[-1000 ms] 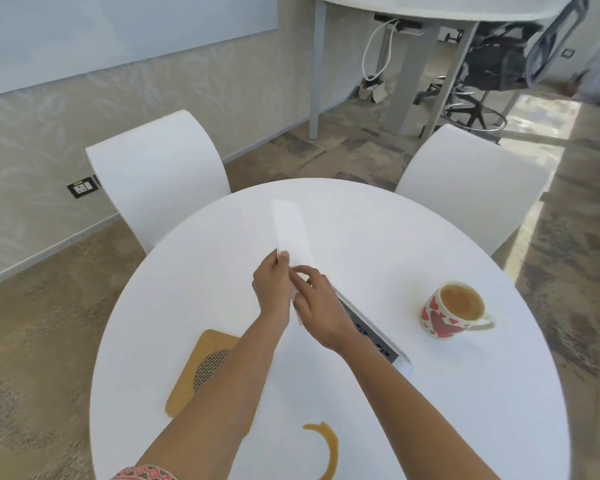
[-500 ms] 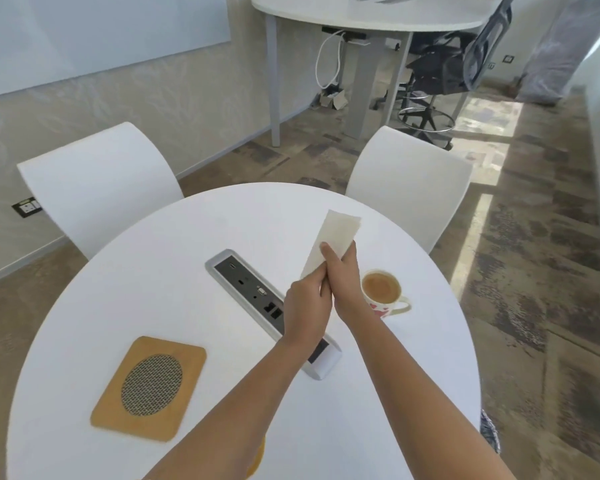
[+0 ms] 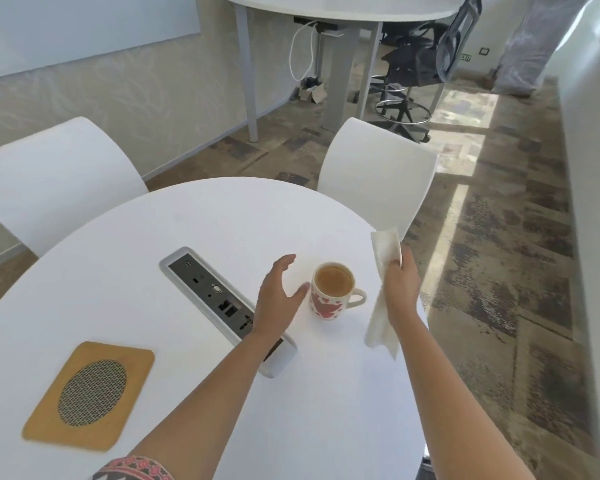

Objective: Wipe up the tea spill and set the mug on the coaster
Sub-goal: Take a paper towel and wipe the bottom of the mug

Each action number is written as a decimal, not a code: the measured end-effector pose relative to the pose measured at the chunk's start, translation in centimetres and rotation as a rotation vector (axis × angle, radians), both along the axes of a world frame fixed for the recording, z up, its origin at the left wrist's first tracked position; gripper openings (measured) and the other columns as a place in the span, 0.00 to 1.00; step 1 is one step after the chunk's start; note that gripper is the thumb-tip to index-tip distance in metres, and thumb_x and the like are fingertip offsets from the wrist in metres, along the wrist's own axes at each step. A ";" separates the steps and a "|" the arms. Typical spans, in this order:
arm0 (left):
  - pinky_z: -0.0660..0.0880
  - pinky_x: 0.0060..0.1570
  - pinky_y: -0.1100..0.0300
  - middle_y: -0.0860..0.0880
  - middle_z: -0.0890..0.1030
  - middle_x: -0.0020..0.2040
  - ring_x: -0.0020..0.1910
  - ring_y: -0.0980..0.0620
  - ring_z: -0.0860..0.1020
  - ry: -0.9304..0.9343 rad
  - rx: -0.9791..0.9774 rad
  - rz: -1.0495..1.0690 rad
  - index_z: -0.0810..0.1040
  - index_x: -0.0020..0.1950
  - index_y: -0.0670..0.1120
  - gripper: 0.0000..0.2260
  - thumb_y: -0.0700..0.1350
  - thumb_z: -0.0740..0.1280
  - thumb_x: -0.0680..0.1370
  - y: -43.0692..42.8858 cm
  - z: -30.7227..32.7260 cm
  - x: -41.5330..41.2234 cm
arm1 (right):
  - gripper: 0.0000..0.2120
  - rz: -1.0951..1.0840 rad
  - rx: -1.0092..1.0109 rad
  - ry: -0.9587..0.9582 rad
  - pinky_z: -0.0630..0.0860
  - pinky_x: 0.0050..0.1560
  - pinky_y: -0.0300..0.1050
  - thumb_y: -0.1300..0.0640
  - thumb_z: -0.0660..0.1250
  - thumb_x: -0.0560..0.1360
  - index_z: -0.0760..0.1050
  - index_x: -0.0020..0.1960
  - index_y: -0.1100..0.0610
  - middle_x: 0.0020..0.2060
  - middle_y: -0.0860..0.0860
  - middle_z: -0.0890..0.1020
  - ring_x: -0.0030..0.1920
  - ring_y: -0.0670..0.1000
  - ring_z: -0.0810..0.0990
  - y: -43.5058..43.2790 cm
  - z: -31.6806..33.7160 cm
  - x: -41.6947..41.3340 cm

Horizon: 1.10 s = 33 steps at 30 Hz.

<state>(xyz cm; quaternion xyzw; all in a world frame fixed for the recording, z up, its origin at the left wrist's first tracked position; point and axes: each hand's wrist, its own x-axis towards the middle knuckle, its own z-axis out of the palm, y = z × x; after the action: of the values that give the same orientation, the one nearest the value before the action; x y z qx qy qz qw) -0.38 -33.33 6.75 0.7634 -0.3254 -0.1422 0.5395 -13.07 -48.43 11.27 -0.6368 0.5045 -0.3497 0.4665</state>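
- The right hand is closed around a white paper towel, gripping it near its middle; one end sticks up above the fist, the longer end hangs down below it over the table. The fingers are on the far side of the hand and hidden, so how they wrap the towel cannot be seen.
- Just to the left of that grip stands the mug, upright on the white round table, filled with tea, red hearts on its side, handle pointing toward the towel hand.
- On the mug's other side is the left hand, spread wide with nothing in it, thumb tip very near the mug's wall; whether it touches is unclear.
- Under the left forearm lies a recessed power and data strip; its near end is partly covered by the arm.
- Well to the left of both hands, near the table's front edge, sits the coaster, tan with a mesh oval centre, slightly blurred.
- A patterned sleeve is cut off at the bottom edge.
- No spill can be made out on the visible tabletop.
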 end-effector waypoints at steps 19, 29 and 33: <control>0.74 0.60 0.53 0.62 0.73 0.61 0.62 0.59 0.73 0.269 0.016 -0.210 0.60 0.66 0.59 0.45 0.44 0.82 0.58 -6.0 -6.4 -1.1 | 0.15 0.123 0.193 0.275 0.70 0.46 0.42 0.63 0.59 0.75 0.80 0.53 0.47 0.48 0.51 0.83 0.51 0.54 0.78 -2.7 -9.2 -3.0; 0.72 0.51 0.72 0.66 0.76 0.57 0.57 0.63 0.75 0.187 -0.001 -0.117 0.66 0.60 0.64 0.38 0.45 0.81 0.58 -5.8 -5.1 -1.6 | 0.08 0.071 0.559 -0.109 0.77 0.56 0.49 0.62 0.69 0.72 0.85 0.46 0.51 0.48 0.53 0.85 0.52 0.53 0.82 -2.4 -10.6 -3.2; 0.71 0.50 0.75 0.66 0.76 0.56 0.57 0.65 0.75 0.160 -0.023 -0.094 0.66 0.60 0.63 0.38 0.44 0.80 0.58 -5.6 -3.3 -1.7 | 0.16 0.243 0.726 -0.168 0.79 0.53 0.47 0.42 0.69 0.72 0.83 0.51 0.53 0.50 0.52 0.86 0.51 0.51 0.84 -1.9 -10.2 -3.6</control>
<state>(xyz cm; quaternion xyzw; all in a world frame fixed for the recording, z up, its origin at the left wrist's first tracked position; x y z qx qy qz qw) -2.06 -38.96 3.48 0.7274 -0.3184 -0.2241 0.5651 -16.62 -50.31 1.02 -0.4545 0.4764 -0.1415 0.7392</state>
